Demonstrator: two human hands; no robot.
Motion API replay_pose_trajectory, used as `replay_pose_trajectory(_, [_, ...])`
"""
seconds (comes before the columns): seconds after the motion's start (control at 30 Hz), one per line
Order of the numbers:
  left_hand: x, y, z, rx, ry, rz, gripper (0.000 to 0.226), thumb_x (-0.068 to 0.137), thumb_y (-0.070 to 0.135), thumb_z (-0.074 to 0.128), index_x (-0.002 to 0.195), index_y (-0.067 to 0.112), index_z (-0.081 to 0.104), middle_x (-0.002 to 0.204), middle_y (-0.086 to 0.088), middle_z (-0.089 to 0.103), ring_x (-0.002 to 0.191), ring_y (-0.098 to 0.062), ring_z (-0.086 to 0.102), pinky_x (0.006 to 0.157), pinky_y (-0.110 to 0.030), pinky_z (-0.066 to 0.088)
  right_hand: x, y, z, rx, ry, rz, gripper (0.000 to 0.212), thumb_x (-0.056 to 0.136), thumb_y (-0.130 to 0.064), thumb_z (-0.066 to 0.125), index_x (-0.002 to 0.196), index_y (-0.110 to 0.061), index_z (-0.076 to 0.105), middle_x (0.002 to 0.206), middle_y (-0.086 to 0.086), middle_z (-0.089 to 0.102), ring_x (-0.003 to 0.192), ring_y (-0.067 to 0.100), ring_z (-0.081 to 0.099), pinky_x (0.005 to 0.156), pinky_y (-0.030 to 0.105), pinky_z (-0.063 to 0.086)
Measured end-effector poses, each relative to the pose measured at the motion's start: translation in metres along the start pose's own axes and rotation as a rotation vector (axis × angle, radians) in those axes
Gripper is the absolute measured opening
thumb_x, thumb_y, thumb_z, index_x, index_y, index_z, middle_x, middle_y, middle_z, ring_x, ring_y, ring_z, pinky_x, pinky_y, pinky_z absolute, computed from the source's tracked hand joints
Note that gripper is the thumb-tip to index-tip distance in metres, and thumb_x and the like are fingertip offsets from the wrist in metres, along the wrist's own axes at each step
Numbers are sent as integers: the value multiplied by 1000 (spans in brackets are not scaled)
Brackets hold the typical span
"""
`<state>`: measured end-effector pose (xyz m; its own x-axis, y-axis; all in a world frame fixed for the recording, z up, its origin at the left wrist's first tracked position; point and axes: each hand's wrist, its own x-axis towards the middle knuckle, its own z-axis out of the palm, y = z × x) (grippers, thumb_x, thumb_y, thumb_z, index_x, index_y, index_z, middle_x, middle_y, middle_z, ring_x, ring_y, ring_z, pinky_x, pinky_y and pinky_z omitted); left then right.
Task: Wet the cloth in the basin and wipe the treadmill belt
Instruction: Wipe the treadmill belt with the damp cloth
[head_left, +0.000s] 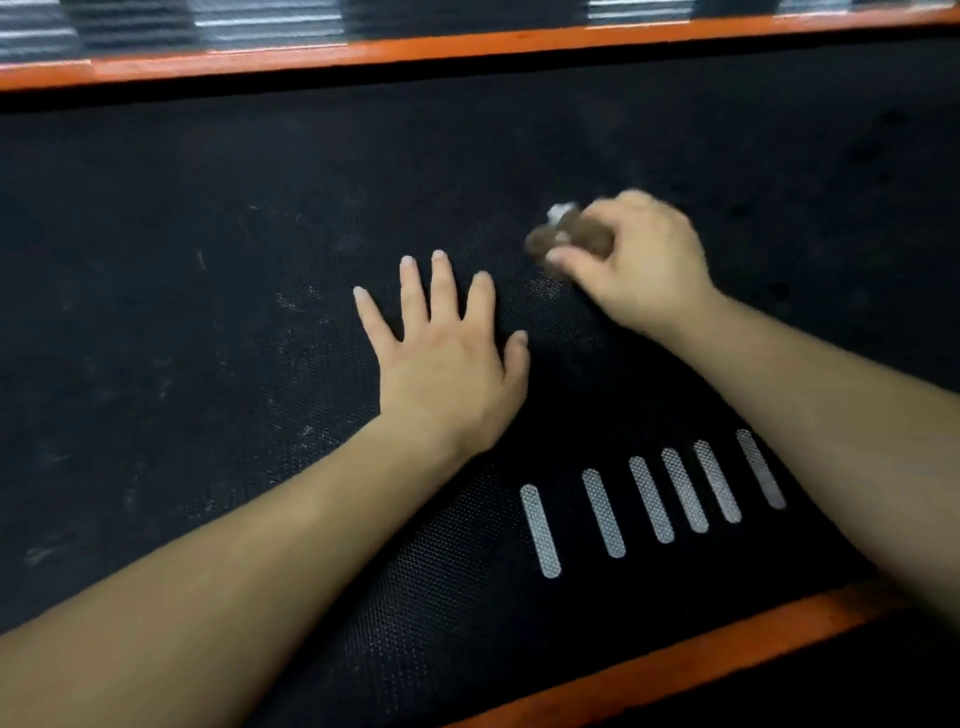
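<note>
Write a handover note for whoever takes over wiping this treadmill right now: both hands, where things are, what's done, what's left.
The left hand lies flat on the belt, fingers spread.
The right hand grips the bunched brown cloth and presses it on the belt, just beyond the left fingertips.
The basin is not in view; I cannot tell if the cloth is wet.
Done: cloth in hand and down on the belt.
Left: pale scuffs show on the left part of the belt, so that part likely needs wiping.
</note>
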<state>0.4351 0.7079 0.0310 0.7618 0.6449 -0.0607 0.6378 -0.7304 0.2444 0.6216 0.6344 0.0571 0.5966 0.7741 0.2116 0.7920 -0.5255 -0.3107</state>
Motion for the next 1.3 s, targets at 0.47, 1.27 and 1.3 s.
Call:
replay_pose_trajectory(0.47, [23, 2, 2, 25, 26, -16, 74, 96, 62, 22, 158, 23, 13, 167, -19, -2, 153, -40, -12, 115, -70, -8, 61, 21, 11, 73, 86, 217, 33, 79, -56, 65, 90, -24, 67, 85, -4, 63, 85, 22, 64, 71, 31, 44])
replay_pose_trajectory(1.27, [78, 50, 16, 75, 63, -266, 70, 96, 61, 10, 159, 33, -1, 167, -14, -12, 151, -37, -20, 117, -64, -12, 166, 41, 31, 91, 76, 54, 36, 82, -57, 62, 95, -23, 67, 97, 1, 69, 98, 30, 64, 81, 37, 49])
replay_pose_trajectory(1.3, [78, 50, 16, 79, 62, -268, 70, 96, 62, 9, 159, 35, -2, 167, -13, -12, 151, -36, -21, 117, -64, -12, 164, 34, 37, 65, 70, -4, 37, 83, -57, 61, 96, -23, 67, 98, 3, 69, 97, 30, 64, 82, 38, 49])
